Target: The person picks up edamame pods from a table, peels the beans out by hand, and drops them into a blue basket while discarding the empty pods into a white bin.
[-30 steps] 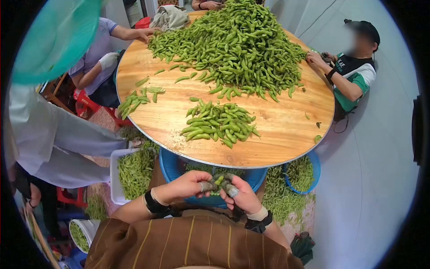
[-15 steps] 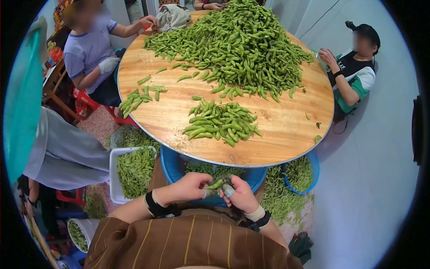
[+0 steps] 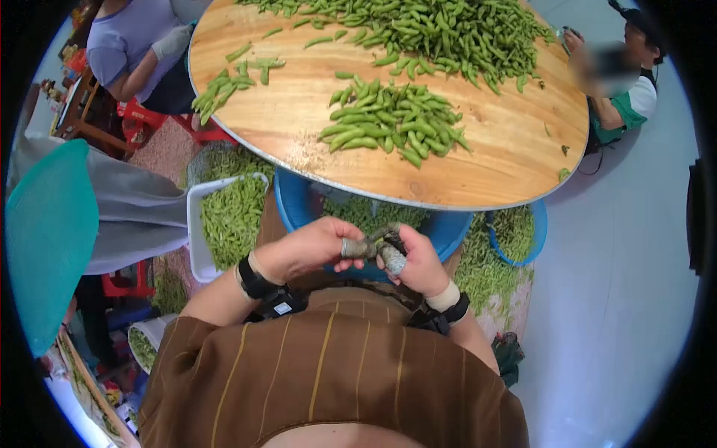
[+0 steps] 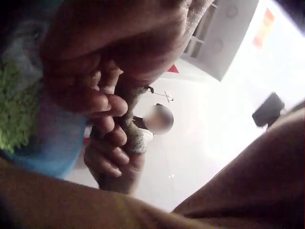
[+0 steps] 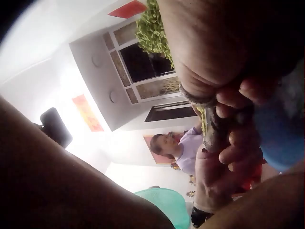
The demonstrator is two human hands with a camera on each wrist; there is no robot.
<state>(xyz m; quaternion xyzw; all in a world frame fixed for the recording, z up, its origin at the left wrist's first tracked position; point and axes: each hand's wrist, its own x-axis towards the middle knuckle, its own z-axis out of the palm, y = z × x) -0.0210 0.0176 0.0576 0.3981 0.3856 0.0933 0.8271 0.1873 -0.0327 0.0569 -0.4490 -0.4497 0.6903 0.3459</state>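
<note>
My left hand (image 3: 317,245) and right hand (image 3: 424,263) meet over the blue tub (image 3: 287,203), just off the table's near edge. Grey, dirt-stained wraps cover both thumbs and some fingertips. Between the fingertips, both hands pinch a green soybean pod (image 5: 204,121); only a yellow-green sliver shows and the fingers hide the rest. In the left wrist view, curled fingers of the left hand (image 4: 90,90) touch those of the right hand (image 4: 116,160). Shelled green beans (image 3: 362,213) lie in the tub below. A small heap of soybean pods (image 3: 396,123) rests on the table beyond.
A large pod pile (image 3: 448,37) covers the far side of the round wooden table (image 3: 261,127). At left stand a white bin (image 3: 196,231) of pods and a teal basket (image 3: 52,246). A blue basket (image 3: 541,231) and scattered husks (image 3: 478,265) lie right. Other people sit around.
The head view has tilted down, so the table sits higher in it. The pod, plain to see between my hands before, is now mostly covered by my fingers. The teal basket at left is lower.
</note>
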